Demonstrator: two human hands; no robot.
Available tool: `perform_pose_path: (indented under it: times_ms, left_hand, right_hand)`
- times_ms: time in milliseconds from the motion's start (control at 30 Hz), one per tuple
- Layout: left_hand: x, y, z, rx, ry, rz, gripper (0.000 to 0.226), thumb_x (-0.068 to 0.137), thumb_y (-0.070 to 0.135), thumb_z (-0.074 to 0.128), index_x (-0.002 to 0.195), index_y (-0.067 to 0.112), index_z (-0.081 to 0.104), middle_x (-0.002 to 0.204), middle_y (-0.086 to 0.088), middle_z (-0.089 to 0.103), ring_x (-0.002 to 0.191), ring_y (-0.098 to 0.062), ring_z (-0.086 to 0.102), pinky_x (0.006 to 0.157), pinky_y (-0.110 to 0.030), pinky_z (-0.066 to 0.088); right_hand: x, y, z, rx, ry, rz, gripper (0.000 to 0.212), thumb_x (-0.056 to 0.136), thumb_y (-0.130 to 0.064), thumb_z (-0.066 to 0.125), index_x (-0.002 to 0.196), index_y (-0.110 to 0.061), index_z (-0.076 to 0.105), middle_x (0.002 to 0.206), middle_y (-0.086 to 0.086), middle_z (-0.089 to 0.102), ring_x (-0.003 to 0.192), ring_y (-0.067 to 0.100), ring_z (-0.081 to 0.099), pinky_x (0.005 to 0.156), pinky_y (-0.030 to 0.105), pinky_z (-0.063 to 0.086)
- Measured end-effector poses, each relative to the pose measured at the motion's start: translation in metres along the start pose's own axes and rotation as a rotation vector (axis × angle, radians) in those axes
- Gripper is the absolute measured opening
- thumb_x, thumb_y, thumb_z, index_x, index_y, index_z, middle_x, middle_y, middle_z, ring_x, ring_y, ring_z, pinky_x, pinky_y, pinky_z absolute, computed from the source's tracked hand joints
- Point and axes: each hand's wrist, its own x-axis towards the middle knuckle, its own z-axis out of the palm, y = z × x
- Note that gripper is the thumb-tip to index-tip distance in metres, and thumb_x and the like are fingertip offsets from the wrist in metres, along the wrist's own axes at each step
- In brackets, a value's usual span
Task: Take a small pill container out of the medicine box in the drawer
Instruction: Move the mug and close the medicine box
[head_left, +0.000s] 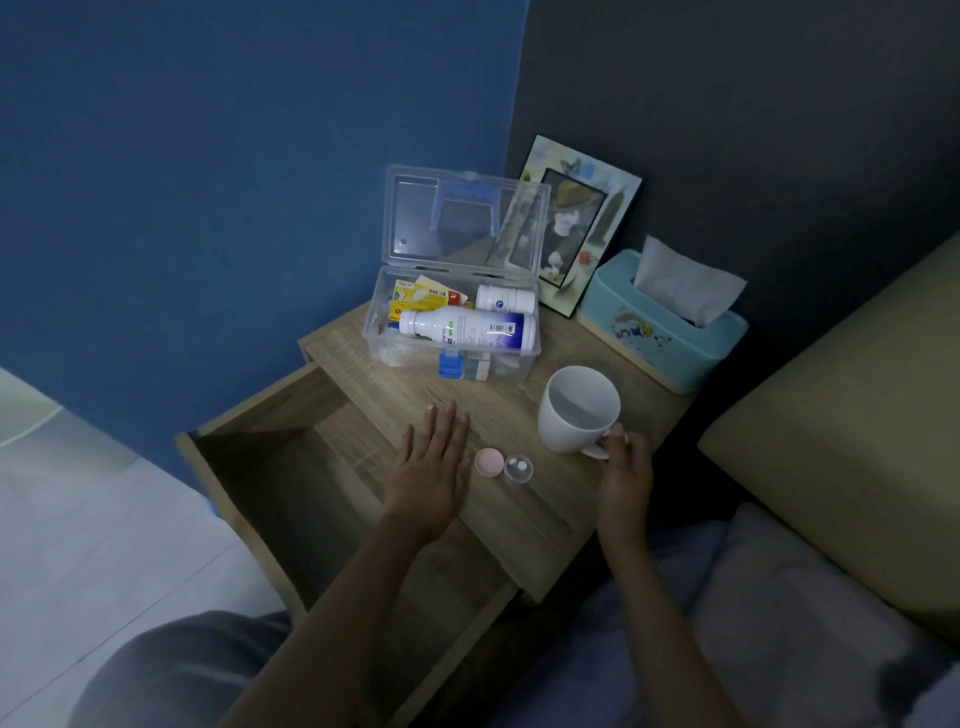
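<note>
A clear plastic medicine box (374, 340) stands on the wooden bedside table with its lid raised; white bottles and packets lie inside. The drawer (280, 467) below is pulled out and dark inside. Near the table's front edge sits a small clear pill container (518, 468) with white pills in it, its pink cap (489, 462) lying beside it. My left hand (434, 465) rests flat on the tabletop just left of the cap, fingers spread. My right hand (623, 467) grips the handle of a white mug (579, 408).
A turquoise tissue box (670, 338) and a framed picture (576, 223) stand at the back right of the table. A blue wall is behind, a bed with a beige headboard (841, 426) to the right, and pale floor to the left.
</note>
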Motion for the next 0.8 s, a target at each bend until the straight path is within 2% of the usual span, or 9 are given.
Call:
perform_pose_path:
  times_ms: [100, 200, 233, 300, 367, 433, 533, 700, 800]
  left_hand:
    - [0.0, -0.001, -0.011, -0.067, -0.042, 0.025, 0.061, 0.101, 0.043, 0.019, 0.154, 0.02, -0.001, 0.164, -0.003, -0.007, 0.151, -0.024, -0.009, 0.121, -0.041, -0.001]
    - [0.0, -0.008, -0.034, -0.248, -0.064, 0.011, 0.061, 0.101, 0.039, 0.03, 0.154, 0.018, 0.011, 0.163, -0.007, 0.013, 0.151, -0.025, 0.011, 0.12, -0.037, 0.018]
    - [-0.001, -0.011, -0.043, -0.283, -0.021, -0.011, 0.057, 0.1, 0.037, 0.033, 0.153, 0.018, 0.021, 0.157, -0.009, 0.03, 0.145, -0.026, 0.03, 0.113, -0.036, 0.031]
    - [0.001, -0.018, -0.063, -0.254, 0.142, -0.03, 0.047, 0.099, 0.033, 0.039, 0.143, 0.018, 0.042, 0.128, -0.009, 0.061, 0.112, -0.021, 0.06, 0.088, -0.032, 0.05]
    - [0.009, -0.022, -0.084, -0.203, 0.312, -0.053, 0.035, 0.097, 0.031, 0.044, 0.126, 0.02, 0.059, 0.105, -0.004, 0.067, 0.086, -0.015, 0.063, 0.068, -0.026, 0.051]
    - [0.024, -0.027, -0.103, -0.205, 0.443, -0.103, 0.029, 0.095, 0.03, 0.048, 0.115, 0.018, 0.066, 0.099, -0.004, 0.067, 0.079, -0.015, 0.062, 0.059, -0.023, 0.046]
    - [0.05, -0.042, -0.127, -0.297, 0.528, -0.184, 0.033, 0.095, 0.029, 0.05, 0.117, 0.011, 0.066, 0.11, -0.011, 0.064, 0.099, -0.025, 0.062, 0.073, -0.033, 0.05]
    - [0.086, -0.067, -0.132, -0.364, 0.267, -0.312, 0.05, 0.098, 0.028, 0.044, 0.14, 0.0, 0.042, 0.148, -0.02, 0.039, 0.136, -0.035, 0.038, 0.112, -0.042, 0.035]
    - [0.094, -0.076, -0.127, -0.586, 0.142, -0.409, 0.06, 0.1, 0.034, 0.039, 0.146, -0.003, 0.03, 0.152, -0.021, 0.035, 0.14, -0.034, 0.034, 0.115, -0.044, 0.029]
  right_hand:
    - [0.003, -0.005, -0.004, 0.022, -0.01, 0.052, 0.015, 0.098, -0.017, 0.049, 0.095, -0.003, 0.055, 0.086, 0.004, 0.057, 0.084, 0.016, 0.054, 0.074, 0.025, 0.042]
    - [0.008, -0.014, -0.01, 0.028, 0.006, 0.035, 0.021, 0.096, -0.019, 0.054, 0.108, -0.004, 0.06, 0.088, -0.007, 0.062, 0.075, -0.01, 0.061, 0.063, 0.002, 0.043]
    - [0.009, -0.021, -0.01, 0.018, 0.022, 0.003, 0.021, 0.095, -0.021, 0.055, 0.109, -0.006, 0.061, 0.089, -0.011, 0.062, 0.073, -0.014, 0.06, 0.061, 0.0, 0.043]
    - [0.016, -0.041, -0.005, 0.01, 0.045, -0.061, 0.022, 0.095, -0.025, 0.055, 0.11, -0.01, 0.062, 0.093, -0.01, 0.063, 0.082, -0.005, 0.061, 0.065, 0.006, 0.045]
    - [0.028, -0.066, 0.009, 0.005, 0.011, -0.13, 0.024, 0.097, -0.028, 0.052, 0.111, -0.012, 0.063, 0.101, -0.008, 0.064, 0.088, -0.006, 0.059, 0.071, 0.006, 0.044]
    - [0.047, -0.093, 0.036, -0.035, -0.08, -0.168, 0.021, 0.097, -0.034, 0.049, 0.098, -0.02, 0.064, 0.092, -0.012, 0.062, 0.076, -0.02, 0.055, 0.067, 0.002, 0.043]
    - [0.084, -0.123, 0.088, -0.245, -0.199, -0.166, 0.032, 0.099, -0.038, 0.041, 0.075, -0.02, 0.053, 0.076, -0.006, 0.054, 0.069, 0.001, 0.052, 0.064, 0.024, 0.038]
    - [0.151, -0.125, 0.159, -0.396, -0.36, -0.067, 0.035, 0.101, -0.03, 0.038, 0.105, 0.0, 0.056, 0.106, 0.018, 0.059, 0.111, 0.032, 0.058, 0.08, 0.03, 0.038]
    - [0.166, -0.128, 0.18, -0.347, -0.369, 0.049, 0.057, 0.101, -0.033, 0.041, 0.145, 0.001, 0.034, 0.15, 0.018, 0.041, 0.136, 0.032, 0.042, 0.106, 0.035, 0.036]
